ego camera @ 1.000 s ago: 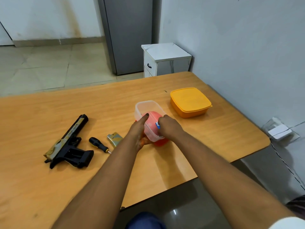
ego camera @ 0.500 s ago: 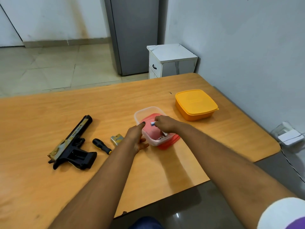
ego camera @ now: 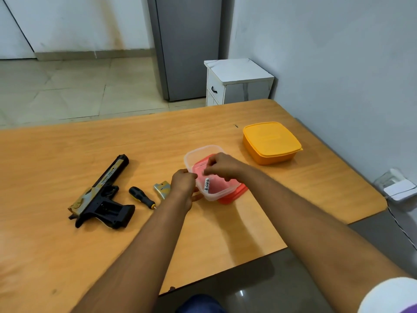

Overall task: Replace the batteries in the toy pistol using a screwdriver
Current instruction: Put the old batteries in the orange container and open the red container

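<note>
The black and gold toy pistol (ego camera: pixel 102 195) lies on its side at the left of the wooden table (ego camera: pixel 67 256). A black-handled screwdriver (ego camera: pixel 141 197) and the loose gold battery cover (ego camera: pixel 162 189) lie to its right. A clear plastic container (ego camera: pixel 198 154) sits on its red lid (ego camera: pixel 234 195). My left hand (ego camera: pixel 183 185) holds the container's near left wall. My right hand (ego camera: pixel 222 166) hovers over the container with curled fingers; a white battery (ego camera: pixel 206 184) stands just beneath them, and whether it is pinched is unclear.
An orange lidded box (ego camera: pixel 272 142) stands at the back right of the table. Behind the table are a white bedside cabinet (ego camera: pixel 237 81) and a grey fridge (ego camera: pixel 187 46). The wall runs along the right edge; a white socket (ego camera: pixel 399 188) lies beyond it.
The tilted container has been set flat on its red lid. My right hand has risen from inside it, and a white battery now shows below its fingers. My left hand stays at the container's side.
</note>
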